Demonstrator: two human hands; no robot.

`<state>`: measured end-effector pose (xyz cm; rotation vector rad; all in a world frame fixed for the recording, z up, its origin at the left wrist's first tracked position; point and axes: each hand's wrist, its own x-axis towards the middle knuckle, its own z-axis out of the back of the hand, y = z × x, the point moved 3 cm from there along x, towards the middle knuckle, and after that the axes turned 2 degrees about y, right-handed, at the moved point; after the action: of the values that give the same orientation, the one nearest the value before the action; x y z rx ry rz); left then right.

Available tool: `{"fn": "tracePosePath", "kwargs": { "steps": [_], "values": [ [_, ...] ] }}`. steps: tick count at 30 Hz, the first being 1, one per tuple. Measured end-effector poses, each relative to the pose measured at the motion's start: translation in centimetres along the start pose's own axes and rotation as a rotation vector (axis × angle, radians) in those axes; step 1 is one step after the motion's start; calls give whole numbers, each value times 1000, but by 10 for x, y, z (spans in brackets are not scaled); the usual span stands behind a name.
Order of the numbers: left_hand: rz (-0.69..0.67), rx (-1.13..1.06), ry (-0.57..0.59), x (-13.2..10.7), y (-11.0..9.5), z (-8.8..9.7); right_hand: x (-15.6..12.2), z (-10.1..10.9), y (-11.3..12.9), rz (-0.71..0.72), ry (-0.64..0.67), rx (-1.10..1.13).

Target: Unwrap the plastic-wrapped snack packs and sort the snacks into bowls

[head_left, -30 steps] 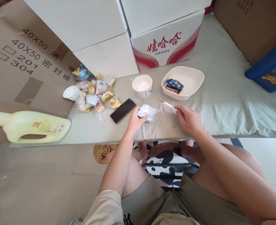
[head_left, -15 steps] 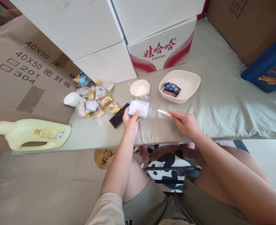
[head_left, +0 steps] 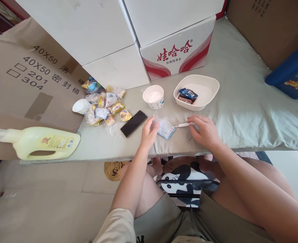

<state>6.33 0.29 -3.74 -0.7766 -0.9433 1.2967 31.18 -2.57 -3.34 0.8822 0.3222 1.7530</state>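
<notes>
My left hand pinches one end of a small clear and blue snack packet that lies low over the grey-green cloth. My right hand is closed on a thin white tool whose tip points at the packet. Just beyond stand a white paper cup and a white bowl with two dark wrapped snacks inside. A black phone lies flat to the left of my left hand.
A heap of wrapped snacks and a tipped paper cup lie at the left. A pale yellow jug rests on its side. White cartons and brown cardboard line the back; a blue box sits at right.
My left hand lifted the packet up, then brought it back down to the cloth, nearer my right hand. The white tool's tip now meets the packet.
</notes>
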Motion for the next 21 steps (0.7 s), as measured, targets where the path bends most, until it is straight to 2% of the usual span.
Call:
{"fn": "tracePosePath", "kwargs": {
  "steps": [3, 5, 7, 9, 12, 17, 21],
  "values": [
    [81, -24, 125, -2, 0, -6, -2, -6, 8, 88, 116, 113],
    [194, -204, 164, -5, -3, -11, -3, -13, 13, 134, 202, 142],
    [310, -459, 147, -8, -7, -13, -4, -19, 17, 132, 248, 123],
    [390, -644, 101, -8, -13, -13, -5, -22, 17, 99, 255, 100],
    [454, -718, 12, -5, -17, -7, -4, -20, 13, 68, 225, 117],
    [487, -656, -223, 3, -7, 7, 0, -5, 0, -28, 60, 205],
    [381, -469, -373, 6, 3, 24, 0, 5, -8, -186, -107, 224]
  ]
}}
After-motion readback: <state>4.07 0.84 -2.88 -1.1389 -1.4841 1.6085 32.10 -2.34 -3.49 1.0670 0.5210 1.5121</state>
